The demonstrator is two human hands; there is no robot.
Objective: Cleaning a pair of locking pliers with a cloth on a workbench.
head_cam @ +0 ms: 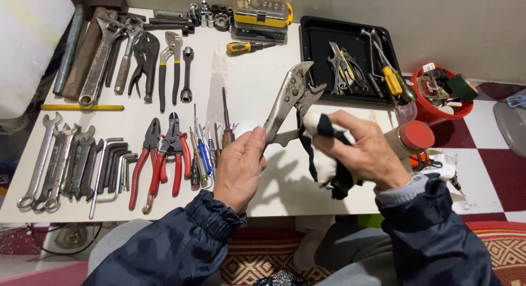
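Gripped by the handles in the closed left hand (pixel 239 166), locking pliers (pixel 289 99) are held tilted above a white table (pixel 246 83), jaws up. A black-and-white cloth (pixel 327 165) is clutched in the curled right hand (pixel 366 151) and pressed against the pliers just below the jaws. Wrenches (pixel 52 160) and red-handled pliers (pixel 164 154) are laid out to the left, a black tray (pixel 318 44) behind.

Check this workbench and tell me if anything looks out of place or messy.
Mostly tidy: the wrenches and pliers lie in neat rows. The black tray stands out, its tools piled in a crossed jumble. The red tub on the floor is stuffed with odds and ends. The locking pliers in the left hand look dull and stained.
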